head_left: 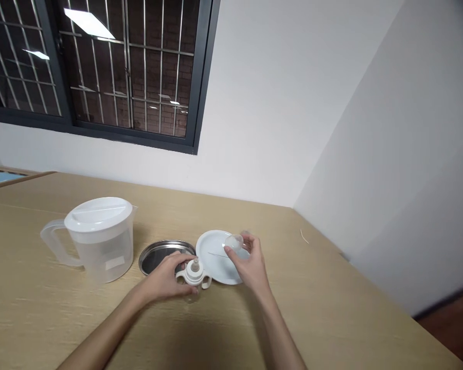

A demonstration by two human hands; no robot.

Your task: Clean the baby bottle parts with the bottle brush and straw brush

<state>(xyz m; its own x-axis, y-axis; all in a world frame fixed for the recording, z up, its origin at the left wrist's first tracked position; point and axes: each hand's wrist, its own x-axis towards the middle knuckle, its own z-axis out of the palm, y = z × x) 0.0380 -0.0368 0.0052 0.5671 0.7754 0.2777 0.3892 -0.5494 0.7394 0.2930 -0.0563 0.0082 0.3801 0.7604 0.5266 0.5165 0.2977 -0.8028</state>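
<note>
My left hand [168, 279] is closed around a baby bottle [195, 272] with a white collar, two side handles and a clear nipple on top. The bottle stands upright in front of the metal tray. In my right hand [251, 262], between thumb and fingers, is a clear dome-shaped bottle cap [234, 242]. It is held above the right side of a white plate [216, 272]. A thin line, perhaps a stick, shows on the plate. Behind my left hand lies the round metal tray [150, 253], partly covered by the fingers.
A translucent plastic pitcher [107, 257] with a white lid stands at the left, its handle pointing left. A thin white strip [304, 236] lies near the table's right edge. Beyond the wooden table [332, 308] are a white wall and a barred window.
</note>
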